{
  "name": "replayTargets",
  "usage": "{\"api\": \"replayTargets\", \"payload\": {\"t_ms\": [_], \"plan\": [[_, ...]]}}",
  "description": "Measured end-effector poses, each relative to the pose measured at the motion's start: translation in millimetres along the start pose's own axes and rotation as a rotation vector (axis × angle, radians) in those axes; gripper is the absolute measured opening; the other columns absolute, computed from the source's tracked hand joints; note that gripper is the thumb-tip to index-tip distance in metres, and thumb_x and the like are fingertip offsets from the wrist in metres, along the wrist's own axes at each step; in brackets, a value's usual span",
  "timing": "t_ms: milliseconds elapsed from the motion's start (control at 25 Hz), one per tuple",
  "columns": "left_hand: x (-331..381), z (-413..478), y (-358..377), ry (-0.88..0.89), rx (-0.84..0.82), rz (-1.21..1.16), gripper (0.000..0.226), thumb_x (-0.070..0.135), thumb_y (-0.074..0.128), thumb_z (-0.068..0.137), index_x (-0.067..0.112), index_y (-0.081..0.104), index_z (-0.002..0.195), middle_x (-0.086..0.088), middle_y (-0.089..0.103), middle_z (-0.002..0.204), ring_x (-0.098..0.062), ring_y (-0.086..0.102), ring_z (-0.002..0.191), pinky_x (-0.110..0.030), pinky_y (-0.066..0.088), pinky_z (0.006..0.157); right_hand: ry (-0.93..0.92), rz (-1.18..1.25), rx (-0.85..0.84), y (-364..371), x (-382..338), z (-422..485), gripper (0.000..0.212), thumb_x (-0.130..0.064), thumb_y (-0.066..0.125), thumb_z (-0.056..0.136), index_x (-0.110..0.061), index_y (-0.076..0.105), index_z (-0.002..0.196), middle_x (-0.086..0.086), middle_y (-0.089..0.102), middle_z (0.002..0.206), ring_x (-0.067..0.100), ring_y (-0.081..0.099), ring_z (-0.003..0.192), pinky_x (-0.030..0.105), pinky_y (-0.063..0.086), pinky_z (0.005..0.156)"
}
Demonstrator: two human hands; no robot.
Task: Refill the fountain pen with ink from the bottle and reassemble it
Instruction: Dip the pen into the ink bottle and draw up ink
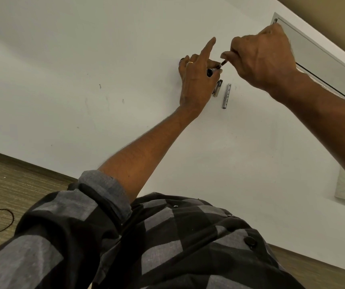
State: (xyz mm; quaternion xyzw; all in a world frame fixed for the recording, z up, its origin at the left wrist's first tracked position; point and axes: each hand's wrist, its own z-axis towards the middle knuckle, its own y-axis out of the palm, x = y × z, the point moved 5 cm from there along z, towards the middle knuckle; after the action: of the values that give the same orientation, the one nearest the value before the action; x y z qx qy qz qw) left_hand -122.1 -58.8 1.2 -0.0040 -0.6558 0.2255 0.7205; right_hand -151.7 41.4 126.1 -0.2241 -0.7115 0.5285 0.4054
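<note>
Head view: right hand (pixel 261 57) fingers pinch slim dark pen section (pixel 223 63); left hand (pixel 194 80) grips ink bottle (pixel 209 72).

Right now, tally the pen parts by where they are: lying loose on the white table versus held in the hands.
Lying on the white table: 2, a dark tube with a metal end and a silver metal tube.
Held in the hands: 1, a thin dark pen piece pinched by the right hand, its tip meeting the left hand.
Total: 3.
</note>
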Motion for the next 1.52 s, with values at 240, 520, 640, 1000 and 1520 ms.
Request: {"api": "replayTargets", "payload": {"t_ms": [240, 520, 640, 1000, 1520], "plan": [[2, -1, -3, -0.006, -0.016, 0.010, 0.063, 0.019, 0.084, 0.081, 0.014, 0.059, 0.138, 0.011, 0.078, 0.088, -0.005, 0.059, 0.094, -0.053, 0.036, 0.112, -0.006, -0.001, 0.005, 3, -1, -4, 0.053, -0.045, 0.031, 0.112, -0.006, 0.058, 0.088, 0.012, 0.059, 0.071, 0.034, 0.050, 0.058, 0.050, 0.042, 0.085], [8, -15, -15, -0.065, -0.007, -0.184, 0.062, 0.018, 0.088, 0.076, 0.012, 0.063, 0.133, -0.001, 0.073, 0.111, -0.015, 0.062, 0.116, -0.013, 0.047, 0.093, 0.019, 0.046, 0.053, -2, 8, -9, 0.052, -0.045, 0.033, 0.111, -0.006, 0.062, 0.092, 0.014, 0.064, 0.074, 0.036, 0.053, 0.061, 0.049, 0.042, 0.087], [9, -38, -29, -0.051, 0.142, -0.146, 0.043, 0.015, 0.079, 0.086, 0.008, 0.067, 0.126, -0.003, 0.074, 0.118, -0.018, 0.057, 0.118, -0.002, 0.035, 0.096, 0.059, 0.059, 0.078, -4, 8, -14, 0.051, -0.045, 0.035, 0.110, -0.006, 0.063, 0.092, 0.014, 0.063, 0.072, 0.036, 0.051, 0.059, 0.047, 0.042, 0.084], [-12, -73, -34, -0.447, 0.056, -0.298, 0.026, 0.027, 0.078, 0.089, 0.013, 0.075, 0.111, 0.002, 0.079, 0.089, -0.007, 0.074, 0.085, -0.019, 0.055, 0.080, 0.202, 0.153, 0.145, -8, 6, -47, 0.044, -0.043, 0.043, 0.107, -0.008, 0.066, 0.093, 0.011, 0.066, 0.071, 0.031, 0.048, 0.058, 0.046, 0.044, 0.081], [-5, -100, -17, -0.654, -0.067, -0.431, 0.020, 0.029, 0.068, 0.097, 0.012, 0.078, 0.102, 0.002, 0.077, 0.091, -0.009, 0.065, 0.080, -0.029, 0.054, 0.083, 0.616, 0.524, 0.129, 23, 9, -99, 0.040, -0.048, 0.050, 0.104, -0.014, 0.071, 0.102, 0.006, 0.076, 0.094, 0.033, 0.068, 0.089, 0.044, 0.052, 0.084]]}}
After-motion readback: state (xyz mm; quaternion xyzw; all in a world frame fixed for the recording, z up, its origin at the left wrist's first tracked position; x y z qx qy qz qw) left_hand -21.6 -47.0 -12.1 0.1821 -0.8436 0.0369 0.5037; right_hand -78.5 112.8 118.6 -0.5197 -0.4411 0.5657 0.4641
